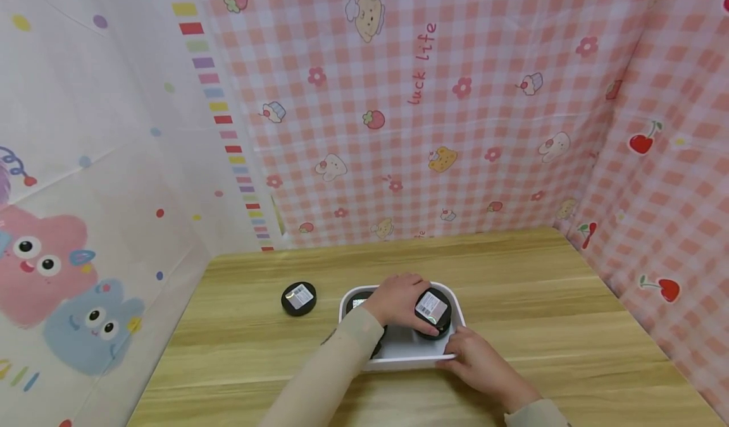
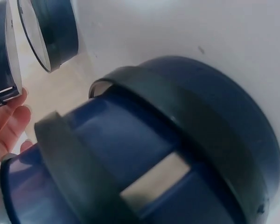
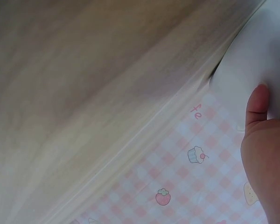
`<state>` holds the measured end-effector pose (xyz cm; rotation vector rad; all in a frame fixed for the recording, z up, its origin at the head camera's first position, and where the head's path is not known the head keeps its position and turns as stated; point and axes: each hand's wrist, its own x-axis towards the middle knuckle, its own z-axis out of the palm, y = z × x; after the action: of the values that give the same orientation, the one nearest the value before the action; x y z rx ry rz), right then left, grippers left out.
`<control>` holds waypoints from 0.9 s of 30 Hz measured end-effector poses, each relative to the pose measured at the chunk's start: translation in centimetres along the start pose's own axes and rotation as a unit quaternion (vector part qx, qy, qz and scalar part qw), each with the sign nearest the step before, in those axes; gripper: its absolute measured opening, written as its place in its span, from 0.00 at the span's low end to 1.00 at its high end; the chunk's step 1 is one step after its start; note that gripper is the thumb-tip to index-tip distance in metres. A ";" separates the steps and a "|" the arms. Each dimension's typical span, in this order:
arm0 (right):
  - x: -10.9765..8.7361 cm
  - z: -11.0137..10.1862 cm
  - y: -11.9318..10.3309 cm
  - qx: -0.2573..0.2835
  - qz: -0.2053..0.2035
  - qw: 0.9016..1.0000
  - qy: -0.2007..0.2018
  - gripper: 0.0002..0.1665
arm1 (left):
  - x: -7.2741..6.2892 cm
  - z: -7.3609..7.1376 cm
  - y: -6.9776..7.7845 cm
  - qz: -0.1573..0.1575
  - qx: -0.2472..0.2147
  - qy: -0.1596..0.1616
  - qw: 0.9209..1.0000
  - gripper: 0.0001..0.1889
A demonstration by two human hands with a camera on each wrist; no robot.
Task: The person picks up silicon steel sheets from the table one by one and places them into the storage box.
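A white bin [image 1: 393,362] stands on the table. My left hand [image 1: 398,302] reaches into it and grips a black round container [image 1: 431,307] with a white label on top, at the bin's right side. At the bin's left, partly behind that hand and forearm, lie more black round containers [image 1: 354,298]. Close up in the left wrist view, dark cylindrical containers [image 2: 116,126] fill the front, and fingertips [image 2: 9,126] touch another at the left. My right hand [image 1: 481,362] holds the bin's front right corner, thumb [image 3: 258,102] against its wall in the right wrist view.
One more black round container [image 1: 299,298], label upward, lies on the wooden table [image 1: 239,338] left of the bin. A pink checked cloth [image 1: 427,129] hangs behind the table, and a white printed cloth [image 1: 114,193] hangs at the left.
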<state>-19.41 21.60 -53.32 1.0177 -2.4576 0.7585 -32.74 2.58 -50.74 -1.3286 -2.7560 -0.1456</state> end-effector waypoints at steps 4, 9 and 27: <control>0.0 -0.1 0.0 -0.002 -0.004 1.000 0.002 0.13 | -0.1 0.0 0.2 -0.001 0.010 -0.002 1.000 0.50; -0.1 0.0 0.2 -0.001 -0.004 1.000 0.005 0.12 | -0.1 0.0 0.4 -0.002 0.028 -0.012 1.000 0.51; -0.3 0.2 0.2 -0.016 0.015 1.000 -0.005 0.10 | -0.5 -0.2 1.0 0.000 0.093 -0.022 0.995 0.51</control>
<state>-19.39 21.75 -53.65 0.9780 -2.4897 0.7223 -31.66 2.83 -50.57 -1.2979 -2.7251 0.1384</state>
